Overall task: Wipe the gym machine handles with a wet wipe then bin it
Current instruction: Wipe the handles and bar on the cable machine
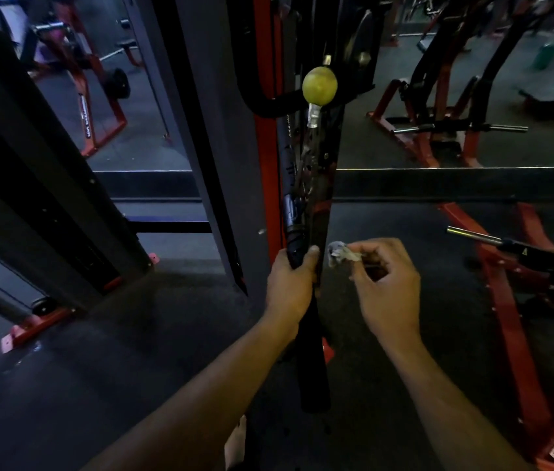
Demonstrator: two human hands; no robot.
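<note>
The left hand (290, 278) is wrapped tight around a long black rubber-gripped bar handle (313, 362), which hangs nearly upright from a cable attachment in front of the red and black steel machine frame (265, 158). The fingers curl round the upper part of the grip, and the rest of the handle runs down below the wrist towards the dark rubber gym floor (105, 362). Just to the right, apart from the handle, the right hand (384, 283) pinches a small crumpled greyish-white wet wipe (338, 253) between thumb and fingertips (the wipe is bunched up, so its full shape cannot be made out). Above the handle a yellow-green ball stopper (319, 85) sits on the cable, with a short silver metal ferrule (314, 116) just beneath it.
</note>
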